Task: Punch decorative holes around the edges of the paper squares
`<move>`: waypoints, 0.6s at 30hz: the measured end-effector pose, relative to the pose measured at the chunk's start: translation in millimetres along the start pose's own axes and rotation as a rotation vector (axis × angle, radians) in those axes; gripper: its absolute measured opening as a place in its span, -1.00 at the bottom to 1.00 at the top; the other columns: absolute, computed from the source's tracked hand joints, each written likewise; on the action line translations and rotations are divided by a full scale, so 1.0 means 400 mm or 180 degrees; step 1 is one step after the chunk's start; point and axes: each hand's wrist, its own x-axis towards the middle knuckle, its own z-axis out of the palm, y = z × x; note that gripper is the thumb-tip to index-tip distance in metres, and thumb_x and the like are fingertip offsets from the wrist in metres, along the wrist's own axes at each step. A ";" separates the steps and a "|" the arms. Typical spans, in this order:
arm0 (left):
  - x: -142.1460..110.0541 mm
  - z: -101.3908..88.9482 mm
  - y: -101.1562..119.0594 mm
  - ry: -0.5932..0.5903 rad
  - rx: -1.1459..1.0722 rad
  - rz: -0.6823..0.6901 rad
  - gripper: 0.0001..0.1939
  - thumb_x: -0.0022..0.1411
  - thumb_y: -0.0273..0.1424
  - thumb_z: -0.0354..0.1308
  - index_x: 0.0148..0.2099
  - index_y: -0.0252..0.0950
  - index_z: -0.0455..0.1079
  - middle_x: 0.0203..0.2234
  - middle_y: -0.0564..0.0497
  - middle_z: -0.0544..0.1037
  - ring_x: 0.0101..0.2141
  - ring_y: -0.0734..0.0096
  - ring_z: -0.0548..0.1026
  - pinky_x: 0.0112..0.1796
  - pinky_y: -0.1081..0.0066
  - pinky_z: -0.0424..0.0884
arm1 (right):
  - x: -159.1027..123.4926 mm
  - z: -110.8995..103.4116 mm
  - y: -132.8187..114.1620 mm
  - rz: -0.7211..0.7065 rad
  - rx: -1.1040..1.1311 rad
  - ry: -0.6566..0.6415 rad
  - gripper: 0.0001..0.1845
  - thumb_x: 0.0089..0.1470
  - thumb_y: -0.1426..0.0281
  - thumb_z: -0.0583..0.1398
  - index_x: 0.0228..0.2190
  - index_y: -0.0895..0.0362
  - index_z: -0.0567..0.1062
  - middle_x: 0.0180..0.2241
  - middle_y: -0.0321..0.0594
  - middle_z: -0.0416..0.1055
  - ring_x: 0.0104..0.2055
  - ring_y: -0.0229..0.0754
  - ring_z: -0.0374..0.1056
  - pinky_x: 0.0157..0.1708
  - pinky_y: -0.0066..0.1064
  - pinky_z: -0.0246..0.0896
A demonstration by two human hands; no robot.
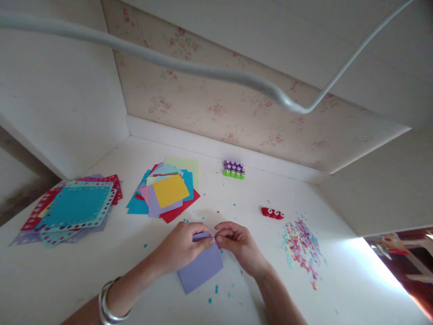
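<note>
A sheet of purple paper [203,270] lies tilted on the white table in front of me. My left hand [187,243] pinches its upper edge between thumb and fingers. At the sheet's upper right corner, my right hand [237,246] has its thumb and fingertips pressed together; whether paper or something small is between them is hidden. A few blue paper bits [216,289] are scattered on the table close to the sheet.
Colored paper sheets [171,192] are stacked behind my left hand. Farther left lie sheets with punched borders [79,205]. Purple and green figures with eyes [234,169] stand at the back, red ones [272,213] at right. Confetti [301,243] is heaped far right. A white cable [189,67] crosses above.
</note>
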 end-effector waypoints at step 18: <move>0.002 0.018 -0.009 -0.0179 -0.1460 -0.0790 -0.63 0.20 -0.08 0.19 -0.32 -0.33 0.46 -0.52 0.12 0.39 -0.49 0.47 0.27 -0.49 0.50 0.11 | -0.008 0.008 -0.009 0.0050 0.0351 0.0308 -0.69 -0.10 0.30 0.45 -0.28 0.10 0.58 -0.43 -0.30 0.52 -0.41 -0.29 0.37 -0.31 -0.42 0.25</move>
